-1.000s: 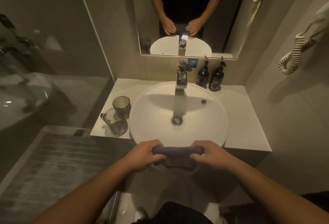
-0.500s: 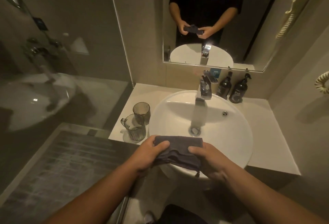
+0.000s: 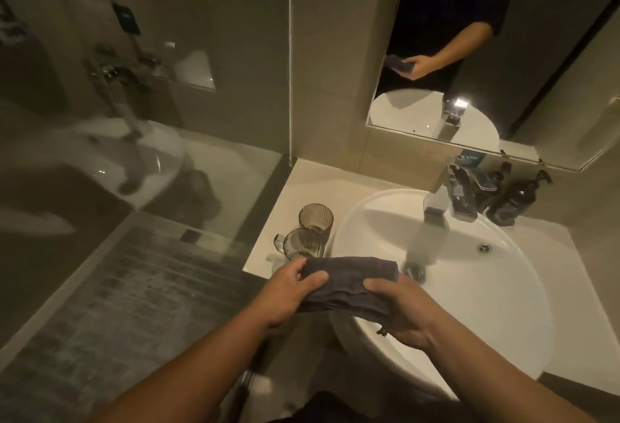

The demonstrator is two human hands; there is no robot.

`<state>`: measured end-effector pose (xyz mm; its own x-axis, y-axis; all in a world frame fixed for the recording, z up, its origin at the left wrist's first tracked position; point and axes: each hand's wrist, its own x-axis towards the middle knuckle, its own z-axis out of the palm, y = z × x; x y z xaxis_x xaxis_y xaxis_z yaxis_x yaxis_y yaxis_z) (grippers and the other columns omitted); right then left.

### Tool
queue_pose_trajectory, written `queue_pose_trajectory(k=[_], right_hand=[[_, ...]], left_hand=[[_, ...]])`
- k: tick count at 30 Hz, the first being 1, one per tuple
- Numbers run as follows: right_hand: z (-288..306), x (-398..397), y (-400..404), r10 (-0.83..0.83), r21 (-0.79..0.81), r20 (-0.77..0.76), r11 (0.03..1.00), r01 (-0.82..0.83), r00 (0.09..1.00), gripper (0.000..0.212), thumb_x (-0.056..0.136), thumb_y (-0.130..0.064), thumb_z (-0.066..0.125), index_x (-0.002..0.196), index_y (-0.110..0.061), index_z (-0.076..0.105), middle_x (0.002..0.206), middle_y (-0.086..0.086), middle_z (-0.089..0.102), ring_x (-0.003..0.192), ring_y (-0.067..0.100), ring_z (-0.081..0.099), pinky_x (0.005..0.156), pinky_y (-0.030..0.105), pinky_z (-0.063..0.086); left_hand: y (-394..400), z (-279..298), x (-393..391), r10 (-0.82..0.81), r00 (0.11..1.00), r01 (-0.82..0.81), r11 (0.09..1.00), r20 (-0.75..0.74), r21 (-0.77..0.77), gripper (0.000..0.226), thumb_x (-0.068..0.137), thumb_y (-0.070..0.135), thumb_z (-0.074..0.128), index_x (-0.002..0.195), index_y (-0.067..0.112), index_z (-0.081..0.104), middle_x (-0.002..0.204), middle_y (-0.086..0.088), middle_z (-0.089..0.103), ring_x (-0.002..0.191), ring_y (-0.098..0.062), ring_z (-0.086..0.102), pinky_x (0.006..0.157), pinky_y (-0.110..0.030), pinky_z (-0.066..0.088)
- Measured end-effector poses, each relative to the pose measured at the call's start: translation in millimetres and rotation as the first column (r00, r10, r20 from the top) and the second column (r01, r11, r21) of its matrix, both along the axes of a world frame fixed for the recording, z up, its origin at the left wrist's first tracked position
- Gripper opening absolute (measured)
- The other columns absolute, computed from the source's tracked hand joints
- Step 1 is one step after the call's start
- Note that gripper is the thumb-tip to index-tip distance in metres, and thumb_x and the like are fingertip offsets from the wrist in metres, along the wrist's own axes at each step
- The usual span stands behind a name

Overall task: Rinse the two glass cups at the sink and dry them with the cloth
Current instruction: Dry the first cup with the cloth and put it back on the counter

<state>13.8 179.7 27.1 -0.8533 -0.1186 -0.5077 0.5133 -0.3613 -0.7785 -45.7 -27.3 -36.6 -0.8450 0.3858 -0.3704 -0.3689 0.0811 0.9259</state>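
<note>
Both of my hands hold a folded dark grey cloth [image 3: 349, 280] over the near left rim of the round white sink [image 3: 496, 295]. My left hand [image 3: 288, 291] grips its left end and my right hand [image 3: 402, 312] grips its right end. Two smoky glass cups stand on the counter left of the sink: a ribbed tumbler [image 3: 315, 217] behind, and a handled cup [image 3: 302, 244] in front, its lower part hidden by the cloth. The cups stand just beyond my left hand.
A chrome faucet [image 3: 446, 197] stands at the back of the sink, with two dark pump bottles [image 3: 513, 197] to its right. A mirror [image 3: 469, 53] hangs above. A glass shower partition [image 3: 134, 120] borders the counter [image 3: 302, 187] on the left.
The view has swung left and closer. My hands have carried the cloth up and left, from the sink's front rim towards the cups, and the cloth is spread wider.
</note>
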Motion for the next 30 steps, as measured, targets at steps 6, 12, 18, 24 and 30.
queue_pose_trajectory(k=[6,12,18,24,30], right_hand=[[28,-55,-5,0.157,0.29,-0.21,0.953,-0.092,0.965,0.035,0.073,0.001,0.058,0.107,-0.002,0.066,0.102,0.026,0.068,0.095,0.037,0.067,0.084,0.042,0.053],[61,-110,-33,0.593,0.869,-0.174,0.468,-0.16,0.786,0.028,0.076,-0.01,0.056,0.101,-0.018,0.066,0.086,-0.007,0.069,0.077,0.008,0.065,0.062,0.016,0.05],[5,-138,-67,0.854,0.929,0.37,-0.352,-0.116,0.367,0.03,0.083,-0.018,0.059,0.113,-0.015,0.058,0.101,0.011,0.066,0.091,0.032,0.061,0.069,0.032,0.043],[-34,-145,-83,0.773,0.827,0.54,-0.56,-0.042,0.332,0.024,0.088,-0.028,0.055,0.108,-0.016,0.06,0.094,0.006,0.065,0.077,0.027,0.058,0.06,0.032,0.042],[-27,-143,-76,0.834,0.898,0.423,-0.336,-0.283,0.355,0.015,0.086,-0.019,0.055,0.1,-0.015,0.055,0.097,0.007,0.064,0.085,0.025,0.058,0.07,0.032,0.045]], left_hand=[[-32,-16,-49,0.413,0.91,-0.409,0.908,0.041,-0.092,0.008,0.1,0.013,0.052,0.098,0.012,0.06,0.087,-0.006,0.056,0.064,-0.012,0.049,0.047,-0.018,0.04],[-36,-32,-91,0.094,0.978,-0.165,0.892,-0.184,-0.422,0.041,0.101,0.028,0.054,0.142,0.021,0.049,0.139,0.001,0.047,0.105,-0.022,0.062,0.086,-0.033,0.05],[-36,-44,-98,-0.05,0.968,-0.063,0.9,-0.246,-0.43,0.016,0.1,0.017,0.056,0.108,0.012,0.068,0.11,-0.004,0.067,0.102,-0.02,0.06,0.091,-0.03,0.045],[-45,-50,-88,-0.118,0.977,0.022,0.881,-0.176,-0.472,0.026,0.096,0.03,0.058,0.071,0.031,0.057,0.085,-0.002,0.066,0.078,-0.016,0.058,0.075,-0.033,0.052],[-39,-33,-68,-0.041,0.989,-0.024,0.908,-0.144,-0.419,0.032,0.099,0.038,0.051,0.072,0.024,0.047,0.072,0.003,0.056,0.072,-0.022,0.063,0.081,-0.043,0.054]])
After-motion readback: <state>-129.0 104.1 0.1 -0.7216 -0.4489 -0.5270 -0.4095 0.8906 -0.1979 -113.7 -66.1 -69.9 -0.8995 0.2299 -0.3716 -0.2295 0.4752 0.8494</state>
